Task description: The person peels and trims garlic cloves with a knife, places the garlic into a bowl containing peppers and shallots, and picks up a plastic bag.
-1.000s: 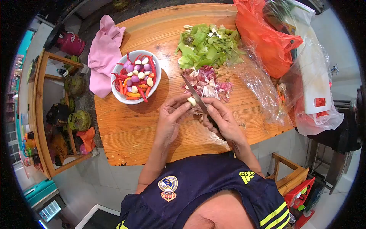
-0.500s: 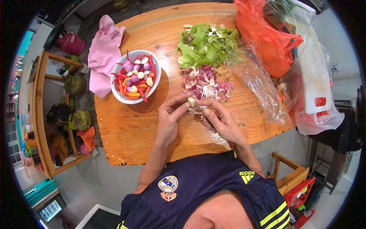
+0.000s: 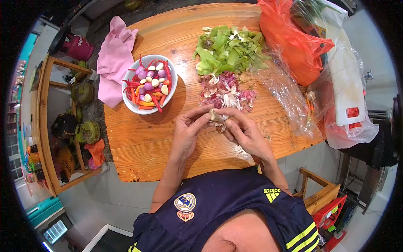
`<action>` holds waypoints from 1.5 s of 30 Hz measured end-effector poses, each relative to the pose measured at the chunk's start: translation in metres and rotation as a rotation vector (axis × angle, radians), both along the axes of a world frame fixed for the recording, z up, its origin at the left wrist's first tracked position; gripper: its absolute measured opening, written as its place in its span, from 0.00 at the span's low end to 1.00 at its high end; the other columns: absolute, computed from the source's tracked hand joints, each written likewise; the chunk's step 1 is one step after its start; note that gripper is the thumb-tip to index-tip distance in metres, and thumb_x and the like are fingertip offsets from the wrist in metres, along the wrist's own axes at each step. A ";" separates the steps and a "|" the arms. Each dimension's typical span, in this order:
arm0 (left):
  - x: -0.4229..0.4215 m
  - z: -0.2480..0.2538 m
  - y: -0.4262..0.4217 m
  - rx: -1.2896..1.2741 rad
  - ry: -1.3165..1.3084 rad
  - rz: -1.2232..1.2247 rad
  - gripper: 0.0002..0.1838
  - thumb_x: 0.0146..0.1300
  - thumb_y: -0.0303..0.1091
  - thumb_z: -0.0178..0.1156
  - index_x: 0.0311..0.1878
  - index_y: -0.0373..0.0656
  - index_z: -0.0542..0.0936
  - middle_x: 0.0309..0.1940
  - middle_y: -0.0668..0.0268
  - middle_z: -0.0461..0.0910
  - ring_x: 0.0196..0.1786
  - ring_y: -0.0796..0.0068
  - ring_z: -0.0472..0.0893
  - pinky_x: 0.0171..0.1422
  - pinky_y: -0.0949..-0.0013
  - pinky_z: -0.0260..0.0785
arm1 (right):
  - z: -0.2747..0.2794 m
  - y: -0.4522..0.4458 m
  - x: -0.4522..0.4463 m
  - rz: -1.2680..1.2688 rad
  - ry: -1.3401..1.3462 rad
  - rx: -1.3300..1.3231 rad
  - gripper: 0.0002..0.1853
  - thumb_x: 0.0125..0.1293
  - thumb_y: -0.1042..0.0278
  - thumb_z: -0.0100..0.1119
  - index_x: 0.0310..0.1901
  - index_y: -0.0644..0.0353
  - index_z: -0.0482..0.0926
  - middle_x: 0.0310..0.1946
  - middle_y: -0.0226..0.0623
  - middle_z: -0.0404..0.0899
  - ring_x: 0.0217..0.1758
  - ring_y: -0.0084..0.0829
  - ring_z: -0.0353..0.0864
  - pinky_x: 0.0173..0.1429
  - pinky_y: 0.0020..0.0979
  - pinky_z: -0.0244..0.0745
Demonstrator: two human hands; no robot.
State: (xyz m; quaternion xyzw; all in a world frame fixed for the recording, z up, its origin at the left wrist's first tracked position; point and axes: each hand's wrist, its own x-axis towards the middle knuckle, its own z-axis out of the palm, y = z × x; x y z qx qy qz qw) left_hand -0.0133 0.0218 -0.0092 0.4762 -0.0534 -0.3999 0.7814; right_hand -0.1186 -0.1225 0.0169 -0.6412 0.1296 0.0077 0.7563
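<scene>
A garlic clove (image 3: 213, 114) with loose papery skin is pinched between both hands near the middle of the table. My left hand (image 3: 191, 126) grips its left side with thumb and forefinger. The fingertips of my right hand (image 3: 243, 128) hold its right side; the knife cannot be made out there. Just beyond my fingers lies a pile of purple and white skins (image 3: 228, 92). A white bowl (image 3: 168, 102) at the left holds red and orange chillies, peeled shallots and garlic cloves.
Green peelings (image 3: 228, 50) lie at the table's back. A pink cloth (image 3: 115, 63) hangs over the left corner. On the right are a red plastic bag (image 3: 289, 46), clear plastic wrap (image 3: 289, 96) and a white cutting board (image 3: 346, 80). A wooden shelf (image 3: 44, 122) stands left.
The knife that showed upright in my right hand has dropped from view. Both hands have closed around the clove, which is now more covered by fingers and skin.
</scene>
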 end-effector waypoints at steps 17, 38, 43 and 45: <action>0.002 0.021 0.006 -0.093 -0.133 -0.044 0.16 0.57 0.24 0.59 0.50 0.34 0.76 0.43 0.56 0.80 0.45 0.69 0.81 0.49 0.72 0.74 | -0.003 -0.037 -0.005 -0.302 0.045 -0.667 0.08 0.54 0.69 0.62 0.32 0.64 0.79 0.16 0.39 0.71 0.18 0.23 0.67 0.26 0.28 0.63; -0.014 0.019 -0.003 0.039 -0.162 0.108 0.11 0.61 0.25 0.58 0.47 0.34 0.77 0.39 0.58 0.81 0.44 0.72 0.81 0.45 0.78 0.74 | -0.017 -0.054 -0.025 -0.234 -0.007 -0.796 0.05 0.51 0.76 0.61 0.28 0.66 0.74 0.16 0.43 0.69 0.20 0.26 0.69 0.26 0.27 0.65; -0.020 0.015 -0.012 0.053 -0.225 0.110 0.09 0.60 0.26 0.59 0.43 0.36 0.74 0.36 0.60 0.80 0.42 0.73 0.82 0.44 0.75 0.75 | 0.015 -0.040 -0.020 -0.264 -0.038 -0.623 0.15 0.51 0.67 0.68 0.34 0.63 0.72 0.20 0.43 0.74 0.22 0.29 0.74 0.28 0.28 0.67; -0.028 0.014 -0.020 0.040 -0.190 0.096 0.10 0.61 0.27 0.58 0.44 0.38 0.72 0.37 0.60 0.80 0.41 0.74 0.82 0.44 0.74 0.75 | 0.019 -0.032 -0.018 -0.209 -0.078 -0.604 0.17 0.51 0.66 0.69 0.36 0.62 0.71 0.21 0.42 0.76 0.23 0.30 0.76 0.28 0.29 0.68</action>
